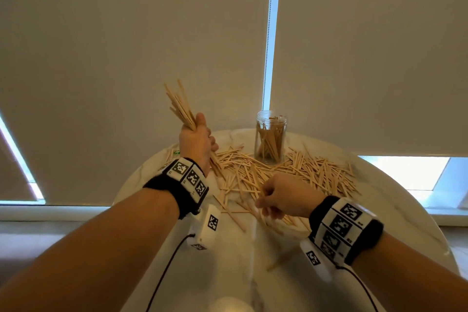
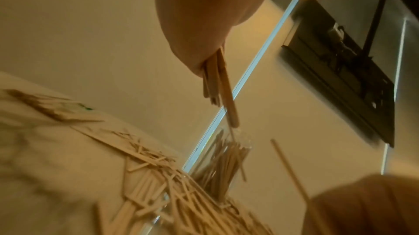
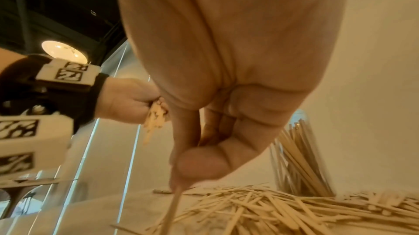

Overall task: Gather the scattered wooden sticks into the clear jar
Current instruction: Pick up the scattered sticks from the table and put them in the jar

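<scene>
Over on the left, the left hand (image 1: 196, 142) is fisted tight around a thick bundle of pale flat wooden sticks (image 1: 180, 105), raised off the round white marble-look table (image 1: 395, 200). The long ends fan up and away above the thumb; the short ends poke out below the heel of the palm, uneven in the left wrist view. Good haul, but that bundle is ragged. I'd say tap the lower ends level on the table before it goes anywhere near a narrow mouth.

Moving to the middle: the loose pile of scattered sticks (image 1: 253, 172) lies just beyond both hands, thick and criss-crossed. Behind it, up and to the right of the left fist, stands the clear plastic jar (image 1: 270, 139), upright, open-topped, already partly filled with leaning sticks.

Now the right. The right hand (image 1: 281, 197) is curled low over the near edge of the pile, thumb and forefinger pinching one single stick (image 3: 171, 210) that trails down from the fingertips. Clean pinch, by the look of it. Best play, in my judgement: pass that stick across into the left fist, keep feeding it, and load the jar in one go with the bundle held upright. Watch the leaning sticks inside; they could block the mouth. One stray stick (image 1: 282, 259) lies apart, below the right wrist.
</scene>
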